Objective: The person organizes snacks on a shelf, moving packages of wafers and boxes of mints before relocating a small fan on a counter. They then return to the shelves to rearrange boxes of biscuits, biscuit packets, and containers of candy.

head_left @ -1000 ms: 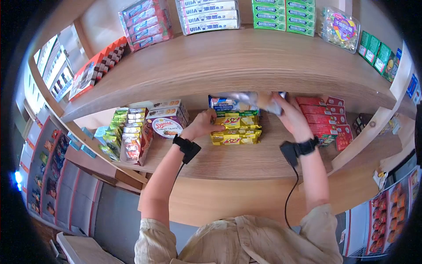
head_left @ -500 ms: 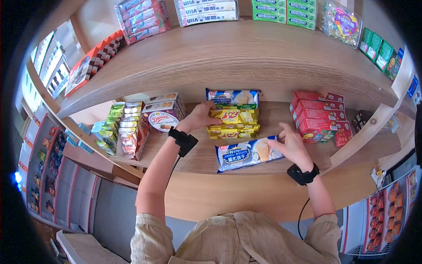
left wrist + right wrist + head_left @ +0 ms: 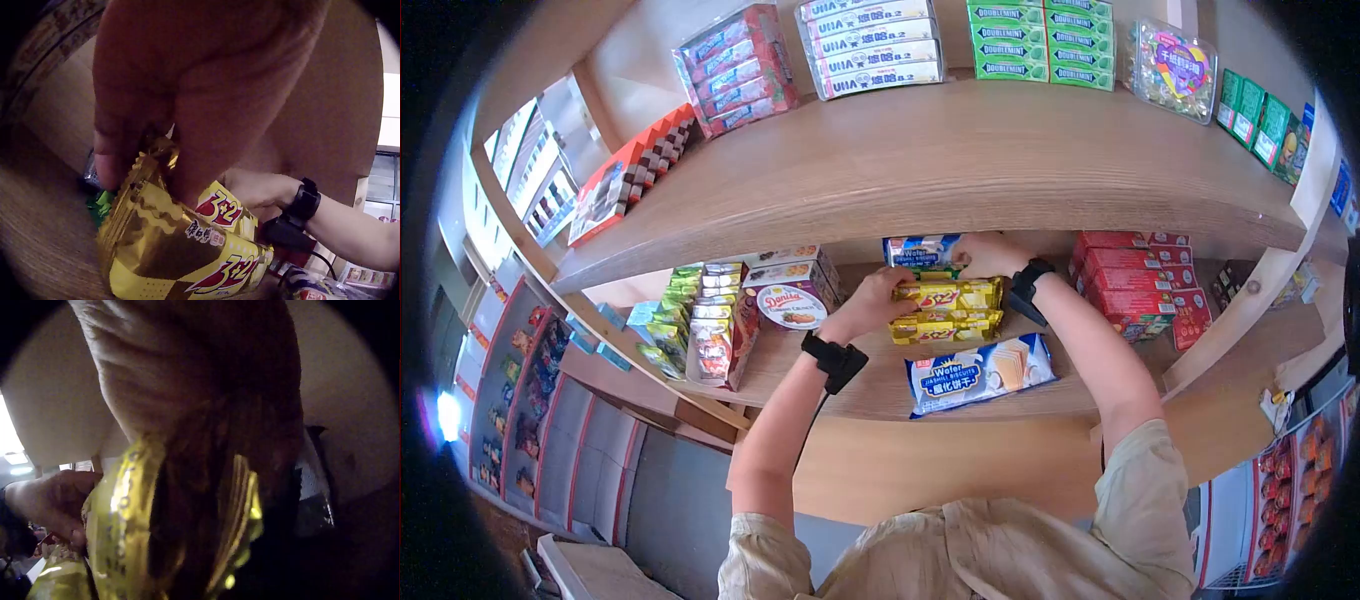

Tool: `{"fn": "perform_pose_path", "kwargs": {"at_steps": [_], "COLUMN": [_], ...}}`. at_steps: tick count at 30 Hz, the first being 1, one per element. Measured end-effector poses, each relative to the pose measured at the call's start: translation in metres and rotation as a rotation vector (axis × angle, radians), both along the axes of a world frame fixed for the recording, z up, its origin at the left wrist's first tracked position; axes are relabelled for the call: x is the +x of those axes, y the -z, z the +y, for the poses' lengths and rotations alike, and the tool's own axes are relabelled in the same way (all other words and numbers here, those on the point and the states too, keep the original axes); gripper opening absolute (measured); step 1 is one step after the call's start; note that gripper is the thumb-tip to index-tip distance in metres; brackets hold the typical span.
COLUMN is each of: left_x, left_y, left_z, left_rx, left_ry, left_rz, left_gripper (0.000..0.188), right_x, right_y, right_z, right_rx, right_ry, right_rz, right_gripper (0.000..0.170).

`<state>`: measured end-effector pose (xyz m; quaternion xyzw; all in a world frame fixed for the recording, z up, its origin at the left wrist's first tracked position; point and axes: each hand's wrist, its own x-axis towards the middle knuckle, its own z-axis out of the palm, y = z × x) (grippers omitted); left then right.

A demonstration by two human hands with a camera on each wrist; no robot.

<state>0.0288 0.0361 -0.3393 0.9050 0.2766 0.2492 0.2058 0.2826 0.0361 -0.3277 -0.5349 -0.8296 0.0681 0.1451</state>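
Observation:
Two yellow 3+2 biscuit packs (image 3: 945,327) lie one before the other on the lower shelf. My left hand (image 3: 868,303) grips the left end of the rear one; in the left wrist view, thumb and fingers of that hand (image 3: 206,81) are round its wrapper (image 3: 169,231). Behind, at the back panel, is a blue wafer pack (image 3: 915,252), its right end covered by my right hand (image 3: 992,258). In the right wrist view the right hand (image 3: 206,369) hangs over a yellow wrapper (image 3: 119,531), its fingertips lost in shadow. Another blue wafer pack (image 3: 980,374) lies in front, untouched.
Danisa boxes (image 3: 792,304) and upright snack packets (image 3: 712,335) stand to the left, red boxes (image 3: 1125,285) to the right. Overhead, the upper shelf's front edge (image 3: 930,210) runs close above my hands, with gum and candy packs on it.
The blue wafer pack carried by my right hand was laid down at the front and let go. That hand then moved back behind the yellow packs. My left hand stays at their left end.

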Motion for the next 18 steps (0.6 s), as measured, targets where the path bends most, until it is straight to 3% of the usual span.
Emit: {"fn": "perform_pose_path", "kwargs": {"at_steps": [6,8,11,13,15,16,17,18], "left_x": [0.004,0.003,-0.004,-0.014,-0.025,-0.029,-0.031,-0.033], "left_y": [-0.008,-0.016,-0.034,-0.046,-0.059,-0.066,-0.072,-0.077], "left_z": [-0.008,-0.012,-0.024,-0.027,-0.029,-0.036,-0.040,-0.042], "left_rx": [0.013,-0.003,-0.025,-0.030,0.135,0.135,0.133,0.145], "left_ry": [0.031,0.009,-0.044,-0.073,-0.090,-0.112,-0.116,-0.113], "left_rz": [-0.058,-0.065,-0.126,-0.175,-0.212,-0.252,-0.253,-0.295], "left_gripper": [0.037,0.036,0.036,0.036,0.035,0.034,0.034,0.034], "right_x": [-0.006,0.002,0.008,0.017,0.024,0.027,0.018,0.005], "right_y": [-0.001,0.007,-0.005,-0.010,-0.023,-0.026,-0.047,-0.076], "right_z": [0.007,0.011,0.007,0.006,-0.019,-0.030,-0.045,-0.064], "right_rx": [-0.146,-0.042,0.029,-0.089,0.384,0.395,0.392,0.145], "right_ry": [0.063,-0.025,0.024,-0.002,-0.028,0.027,0.023,0.005], "right_rz": [-0.142,0.077,0.053,0.110,0.074,0.161,0.160,0.161], "right_gripper": [0.028,0.028,0.032,0.036,0.039,0.047,0.047,0.050]}}
